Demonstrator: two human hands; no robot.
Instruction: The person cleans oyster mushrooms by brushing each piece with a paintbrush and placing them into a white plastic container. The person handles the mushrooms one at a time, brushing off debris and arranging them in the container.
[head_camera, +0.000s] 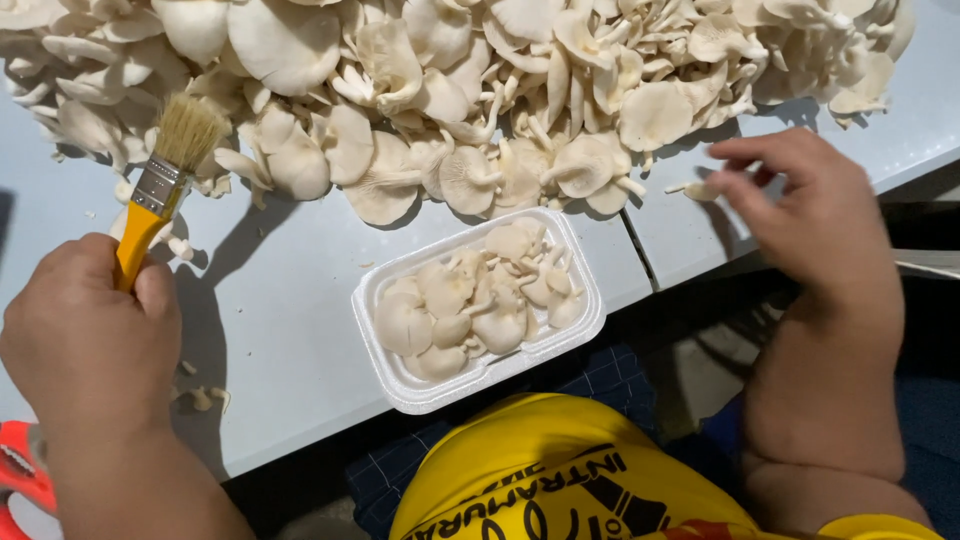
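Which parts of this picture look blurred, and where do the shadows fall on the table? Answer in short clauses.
Head view: the right hand is smeared by motion blur; the left hand and its paintbrush look sharper; dark shadows of both fall on the pale table toward the viewer; the mushrooms in the white tray are evenly lit, without glare.

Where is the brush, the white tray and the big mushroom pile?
brush (160, 188), head view, on its metal band.
white tray (372, 288), head view, on its left rim.
mushroom pile (290, 45), head view, on a big cap.
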